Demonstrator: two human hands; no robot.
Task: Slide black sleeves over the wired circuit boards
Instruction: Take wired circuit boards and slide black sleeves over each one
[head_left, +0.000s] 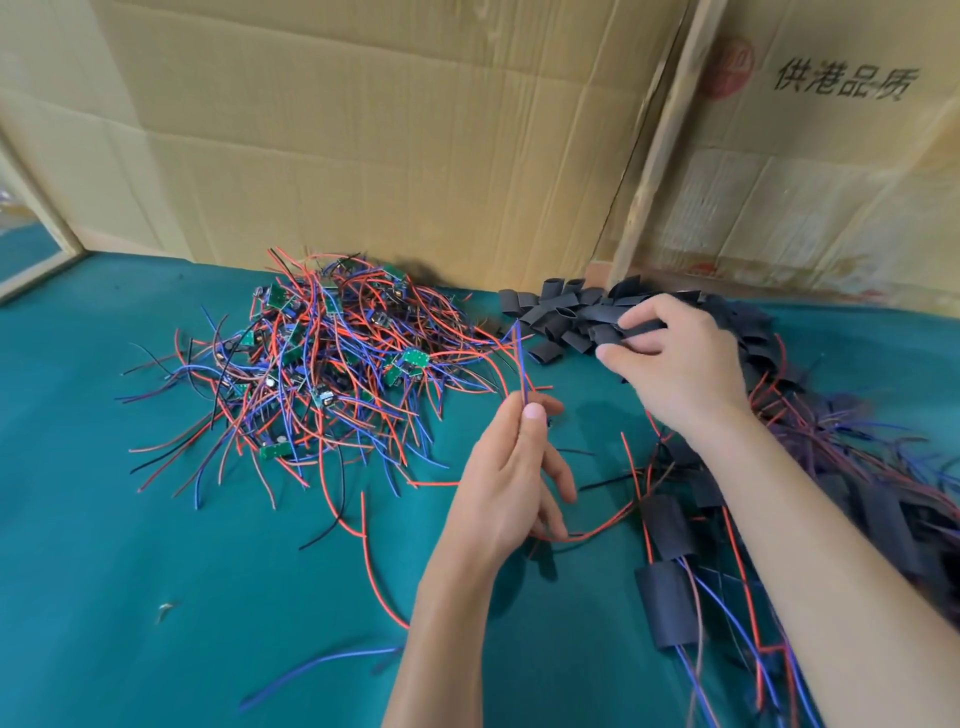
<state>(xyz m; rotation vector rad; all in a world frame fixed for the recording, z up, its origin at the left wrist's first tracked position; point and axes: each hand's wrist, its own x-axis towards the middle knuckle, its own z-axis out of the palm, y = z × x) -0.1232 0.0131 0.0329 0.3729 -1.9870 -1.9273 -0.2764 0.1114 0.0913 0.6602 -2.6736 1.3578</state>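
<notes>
My left hand (511, 473) pinches a red and a blue wire (519, 358) between thumb and fingers, their ends pointing up; the board on them is hidden behind the hand. My right hand (675, 358) reaches into the heap of loose black sleeves (566, 314) at the back and pinches one black sleeve (631, 330). A tangled pile of small green circuit boards with red, blue and black wires (322, 364) lies to the left of the left hand. Sleeved boards (667, 525) with trailing wires lie at the right, under my right forearm.
Everything lies on a teal cloth table (130, 571). Cardboard sheets (389, 130) stand as a wall along the back, with a wooden post (660, 156) between them. A loose blue wire (311, 670) and a small scrap (165, 609) lie near the front.
</notes>
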